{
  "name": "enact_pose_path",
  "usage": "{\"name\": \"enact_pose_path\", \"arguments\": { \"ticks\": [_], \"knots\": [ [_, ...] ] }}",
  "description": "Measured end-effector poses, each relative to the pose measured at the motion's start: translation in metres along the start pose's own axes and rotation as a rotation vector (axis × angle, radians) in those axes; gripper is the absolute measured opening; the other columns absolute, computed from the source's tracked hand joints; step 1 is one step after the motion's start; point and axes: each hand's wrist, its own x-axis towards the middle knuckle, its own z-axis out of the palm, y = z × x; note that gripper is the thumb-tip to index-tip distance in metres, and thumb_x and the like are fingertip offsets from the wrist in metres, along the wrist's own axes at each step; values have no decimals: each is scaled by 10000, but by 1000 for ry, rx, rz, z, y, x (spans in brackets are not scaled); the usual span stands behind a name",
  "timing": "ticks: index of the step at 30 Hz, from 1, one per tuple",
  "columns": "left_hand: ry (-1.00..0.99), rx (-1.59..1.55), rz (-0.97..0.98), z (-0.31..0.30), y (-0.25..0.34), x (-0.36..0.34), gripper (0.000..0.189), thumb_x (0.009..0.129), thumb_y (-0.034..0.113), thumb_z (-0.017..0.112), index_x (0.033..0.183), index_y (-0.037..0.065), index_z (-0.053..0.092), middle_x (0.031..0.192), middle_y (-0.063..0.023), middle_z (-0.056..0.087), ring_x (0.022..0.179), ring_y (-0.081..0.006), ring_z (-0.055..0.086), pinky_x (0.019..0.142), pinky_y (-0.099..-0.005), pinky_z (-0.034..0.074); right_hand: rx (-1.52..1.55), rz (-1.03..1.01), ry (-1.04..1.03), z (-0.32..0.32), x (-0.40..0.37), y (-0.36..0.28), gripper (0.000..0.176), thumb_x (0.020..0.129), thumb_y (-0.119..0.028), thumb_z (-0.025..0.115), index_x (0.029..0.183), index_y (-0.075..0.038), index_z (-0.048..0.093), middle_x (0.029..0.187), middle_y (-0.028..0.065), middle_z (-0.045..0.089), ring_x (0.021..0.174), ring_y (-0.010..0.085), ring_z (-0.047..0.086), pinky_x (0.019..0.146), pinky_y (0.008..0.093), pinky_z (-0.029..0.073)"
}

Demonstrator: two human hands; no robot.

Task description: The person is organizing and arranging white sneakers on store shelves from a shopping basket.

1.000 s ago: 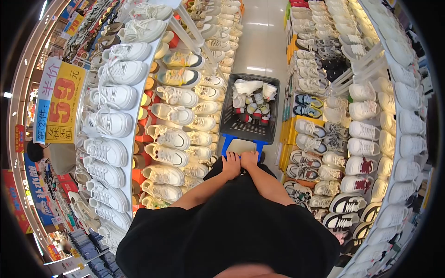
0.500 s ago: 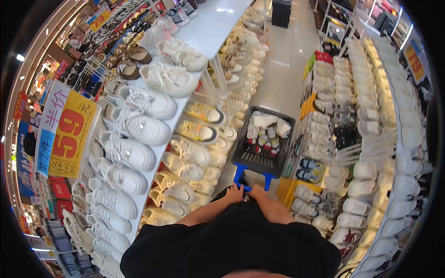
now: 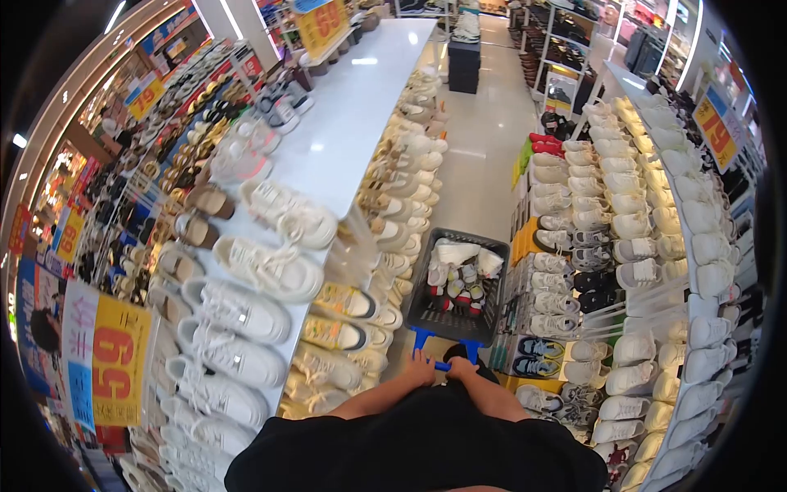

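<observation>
Both my hands hold the blue handle [image 3: 443, 366] of a small shopping cart [image 3: 419, 318] with a dark grey basket. My left hand [image 3: 419, 369] is closed on the handle's left part. On its right end my right hand [image 3: 464, 369] is wrapped, close beside the left. Inside the basket lie white soft-looking things [image 3: 456, 252] and several small white, grey and red items [image 3: 464, 293], too small to name surely.
On the left, a white display table [image 3: 361, 90] carries rows of white sneakers [image 3: 246, 316], with a yellow price sign [image 3: 117, 361] at its edge. Shoe-filled shelves [image 3: 631, 213] line the right. A tiled aisle [image 3: 479, 131] runs ahead, with a black box stand [image 3: 464, 66] farther along.
The cart and my hands have moved forward along the aisle, so the shelves and signs sit nearer. The view has tilted up, showing more of the aisle. Both hands stay on the handle.
</observation>
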Motion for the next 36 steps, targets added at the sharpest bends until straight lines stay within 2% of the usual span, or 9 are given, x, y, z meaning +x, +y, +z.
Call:
{"name": "enact_pose_path", "arguments": {
  "ticks": [5,7,9,11,15,19,20,26,36],
  "knots": [
    [-305,-119,100,-72,-1,41,574,905,375,614,1412,112,559,1463,-242,528,1434,-420,387,1113,-691,290,20,29,-103,-18,69,23,584,776,-377,779,1337,-247,682,1439,78,614,1385,352,521,1116,761,264],
    [-184,-37,130,-89,-9,65,503,892,380,634,1320,116,619,1376,-224,588,1374,-413,442,1070,-677,341,48,-3,-138,-35,97,25,564,815,-370,739,1350,-205,669,1471,99,583,1403,385,492,1079,823,230],
    [-50,38,140,-82,-17,102,451,862,409,680,1199,109,678,1301,-193,633,1297,-418,503,1010,-653,393,55,-21,-167,-94,79,4,568,792,-393,764,1311,-172,698,1389,120,645,1316,376,578,1080,706,374],
    [20,31,105,-103,-15,120,496,855,431,696,1219,95,676,1313,-215,625,1329,-448,480,1040,-705,347,-8,-170,-117,-86,144,14,616,669,-481,854,1148,-102,775,1156,142,750,1058,328,712,908,393,558],
    [-70,-34,17,-152,-4,156,442,901,404,646,1253,136,658,1332,-166,633,1280,-349,573,1087,-811,183,111,-351,-154,-112,200,9,560,643,-392,861,1107,-88,785,1072,121,766,961,295,730,905,423,555],
    [131,-8,-1,-177,-3,180,427,895,361,662,1256,132,657,1272,-149,649,1253,-345,578,1118,-779,193,248,-673,-62,-149,227,5,1082,580,-586,886,1516,-198,507,1546,147,497,1445,321,443,1192,419,354],
    [271,36,34,-184,-4,185,406,857,367,688,1195,145,666,1141,-132,678,1139,-342,624,1084,-714,301,215,-693,-75,-170,225,-1,1109,636,-353,914,1592,-206,373,1545,114,506,1398,314,504,1161,443,406],
    [431,70,20,-238,-5,230,381,741,331,801,1060,146,705,1083,-110,671,1089,-330,608,1035,-601,346,262,-535,-87,-281,188,-6,595,598,-379,830,1048,5,769,967,166,767,881,275,732,800,395,575],
    [436,123,106,-340,-12,295,216,819,245,703,1012,150,730,1026,-81,711,999,-291,662,933,-494,430,360,-436,-41,-384,201,-17,676,622,-394,823,1198,-53,728,1171,165,736,1057,311,710,917,408,559]
  ]
}}
